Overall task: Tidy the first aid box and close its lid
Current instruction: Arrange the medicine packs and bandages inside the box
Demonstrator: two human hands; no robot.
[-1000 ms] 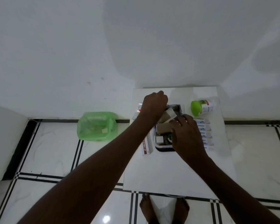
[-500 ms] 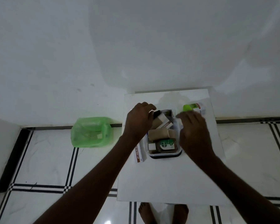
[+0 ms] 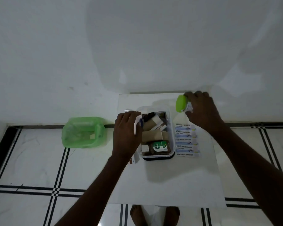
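First aid box (image 3: 156, 156) open; right fingers (image 3: 190, 114) clasp green-capped bottle (image 3: 181, 104), left fingers unclear

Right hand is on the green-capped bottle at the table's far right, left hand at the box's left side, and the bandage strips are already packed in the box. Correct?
Not quite. The head view shows the bandage strips lying on the table, right of the box, not inside. The right hand, green-capped bottle and left hand are as stated.

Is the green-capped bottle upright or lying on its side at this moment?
On its side. The green-capped bottle lies with its cap facing left, toward the box, while the right hand covers its body.
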